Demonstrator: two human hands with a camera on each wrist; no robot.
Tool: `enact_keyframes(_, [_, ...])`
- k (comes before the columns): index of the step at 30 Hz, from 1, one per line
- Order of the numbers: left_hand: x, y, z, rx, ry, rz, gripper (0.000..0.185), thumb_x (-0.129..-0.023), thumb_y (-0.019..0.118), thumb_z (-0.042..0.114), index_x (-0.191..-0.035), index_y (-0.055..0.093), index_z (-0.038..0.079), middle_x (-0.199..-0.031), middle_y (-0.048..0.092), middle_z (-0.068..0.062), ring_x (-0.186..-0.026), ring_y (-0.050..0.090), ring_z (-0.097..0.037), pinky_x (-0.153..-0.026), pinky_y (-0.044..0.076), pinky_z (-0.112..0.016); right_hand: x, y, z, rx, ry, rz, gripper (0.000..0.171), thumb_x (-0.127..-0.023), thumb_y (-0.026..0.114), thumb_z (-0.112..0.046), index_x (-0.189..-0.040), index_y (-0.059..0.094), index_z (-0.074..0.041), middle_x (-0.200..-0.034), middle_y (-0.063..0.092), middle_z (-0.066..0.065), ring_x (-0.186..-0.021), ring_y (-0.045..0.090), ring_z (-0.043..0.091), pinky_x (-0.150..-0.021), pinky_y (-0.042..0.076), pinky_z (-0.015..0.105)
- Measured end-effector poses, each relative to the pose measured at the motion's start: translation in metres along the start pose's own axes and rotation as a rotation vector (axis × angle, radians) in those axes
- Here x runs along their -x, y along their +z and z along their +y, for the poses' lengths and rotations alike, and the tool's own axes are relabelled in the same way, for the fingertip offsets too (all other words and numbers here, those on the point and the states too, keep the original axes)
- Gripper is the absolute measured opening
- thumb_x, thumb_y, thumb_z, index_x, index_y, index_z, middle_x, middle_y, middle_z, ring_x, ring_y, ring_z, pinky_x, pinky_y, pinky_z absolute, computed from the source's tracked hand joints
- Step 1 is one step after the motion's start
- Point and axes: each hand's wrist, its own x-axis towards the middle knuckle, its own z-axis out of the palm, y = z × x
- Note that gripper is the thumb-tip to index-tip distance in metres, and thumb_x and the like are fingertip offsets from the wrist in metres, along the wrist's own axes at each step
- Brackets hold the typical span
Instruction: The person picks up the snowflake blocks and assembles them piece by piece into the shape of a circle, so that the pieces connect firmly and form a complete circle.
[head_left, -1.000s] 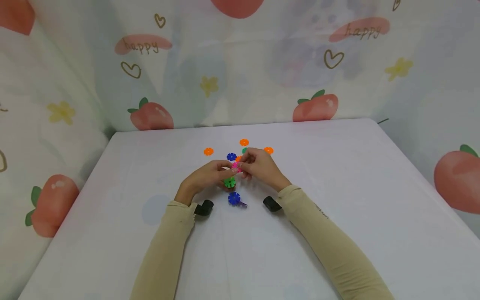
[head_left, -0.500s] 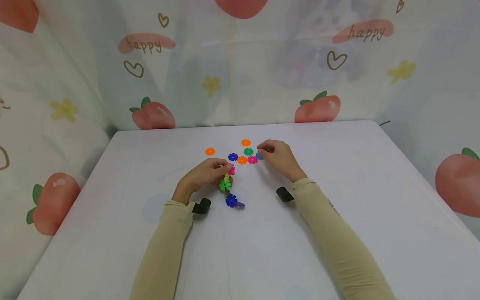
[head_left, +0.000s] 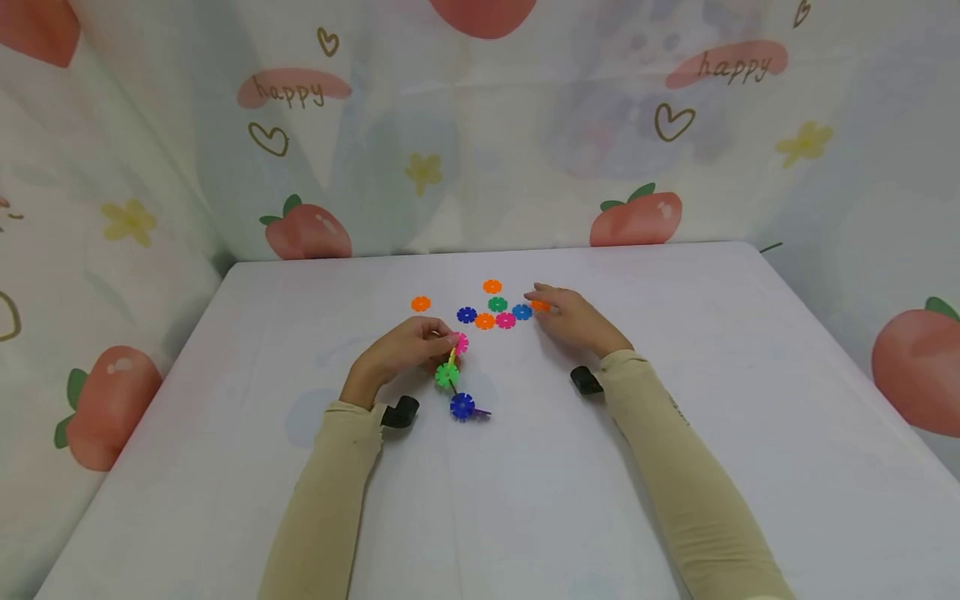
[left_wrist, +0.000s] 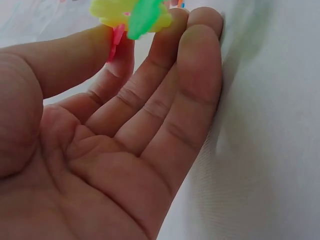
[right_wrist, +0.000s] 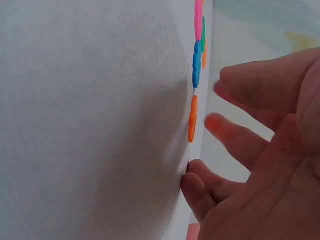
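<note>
My left hand [head_left: 450, 340] pinches the top of a chain of snowflake discs [head_left: 450, 375] between thumb and fingers. The chain runs pink, yellow, green, then blue and purple, and its lower end lies on the white table [head_left: 675, 467]. In the left wrist view, the left hand [left_wrist: 125, 37] holds the yellow and green discs [left_wrist: 135, 15] at its fingertips. My right hand [head_left: 542, 298] lies to the right with straight fingers over a loose orange disc [head_left: 540, 306], holding nothing. The right wrist view shows that orange disc [right_wrist: 192, 119] just beyond the spread right hand [right_wrist: 220, 105].
Several loose discs lie in a cluster behind the chain: orange [head_left: 492, 286], green [head_left: 497, 304], blue [head_left: 467, 314], orange [head_left: 484, 321], pink [head_left: 506, 320], blue [head_left: 522, 312]. One orange disc [head_left: 421, 303] lies apart at the left. Printed cloth walls [head_left: 480, 150] enclose the table.
My right hand left the chain, moved right to the loose discs and opened its fingers over the orange one. The left hand kept hold of the chain.
</note>
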Motion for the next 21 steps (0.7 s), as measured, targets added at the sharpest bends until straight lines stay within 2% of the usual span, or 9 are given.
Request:
enact_keyframes(2, [-0.0002, 0.0005, -0.0001, 0.015, 0.009, -0.003, 0.023, -0.098, 0.060, 0.030, -0.104, 0.065, 0.009, -0.091, 0.067, -0.008, -0.080, 0.059, -0.023, -0.073, 0.051, -0.032, -0.0006, -0.0001, 0.0017, 0.030, -0.017, -0.016, 0.040, -0.100, 0.049, -0.014, -0.139, 0.054, -0.009, -0.152, 0.040, 0.013, -0.143, 0.027, 0.038, -0.113, 0.026, 0.055])
enact_keyframes(4, [-0.0005, 0.0011, 0.0004, 0.027, 0.011, -0.002, 0.023, -0.097, 0.062, 0.031, -0.103, 0.066, 0.009, -0.090, 0.068, -0.008, -0.078, 0.058, -0.023, -0.072, 0.051, -0.032, -0.0008, -0.0003, 0.0019, 0.039, -0.018, 0.003, 0.037, -0.097, 0.052, -0.008, -0.133, 0.059, -0.005, -0.144, 0.049, 0.015, -0.137, 0.035, 0.039, -0.110, 0.032, 0.055])
enact_keyframes(8, [-0.0018, 0.0024, 0.0011, 0.037, -0.005, 0.006, 0.023, -0.095, 0.064, 0.032, -0.102, 0.068, 0.011, -0.089, 0.069, -0.006, -0.077, 0.058, -0.021, -0.069, 0.051, -0.030, -0.0005, -0.0009, 0.0013, 0.040, 0.012, 0.064, 0.032, -0.090, 0.056, 0.001, -0.120, 0.067, -0.002, -0.123, 0.059, 0.017, -0.116, 0.049, 0.036, -0.100, 0.044, 0.050])
enact_keyframes(11, [-0.0021, 0.0024, 0.0015, 0.036, -0.020, 0.008, 0.022, -0.096, 0.064, 0.031, -0.102, 0.069, 0.011, -0.089, 0.068, -0.007, -0.076, 0.057, -0.021, -0.069, 0.050, -0.029, -0.0005, -0.0011, 0.0015, 0.043, 0.047, 0.055, 0.032, -0.089, 0.057, 0.002, -0.119, 0.065, -0.003, -0.115, 0.057, 0.017, -0.108, 0.050, 0.033, -0.094, 0.048, 0.047])
enact_keyframes(16, [0.0008, 0.0005, 0.0026, 0.011, -0.015, -0.008, 0.021, -0.099, 0.059, 0.027, -0.106, 0.067, 0.009, -0.089, 0.063, -0.007, -0.078, 0.055, -0.022, -0.070, 0.048, -0.029, -0.0004, -0.0022, 0.0028, 0.029, 0.115, 0.013, 0.030, -0.090, 0.060, -0.005, -0.120, 0.059, -0.001, -0.115, 0.056, 0.017, -0.109, 0.050, 0.032, -0.094, 0.049, 0.045])
enact_keyframes(21, [0.0036, -0.0009, 0.0032, 0.022, 0.010, -0.040, 0.022, -0.100, 0.057, 0.024, -0.108, 0.065, 0.006, -0.089, 0.061, -0.009, -0.079, 0.055, -0.024, -0.071, 0.047, -0.031, 0.0017, -0.0058, 0.0059, 0.000, 0.129, -0.001, 0.029, -0.090, 0.064, -0.009, -0.115, 0.053, 0.001, -0.111, 0.056, 0.017, -0.105, 0.050, 0.032, -0.094, 0.047, 0.044])
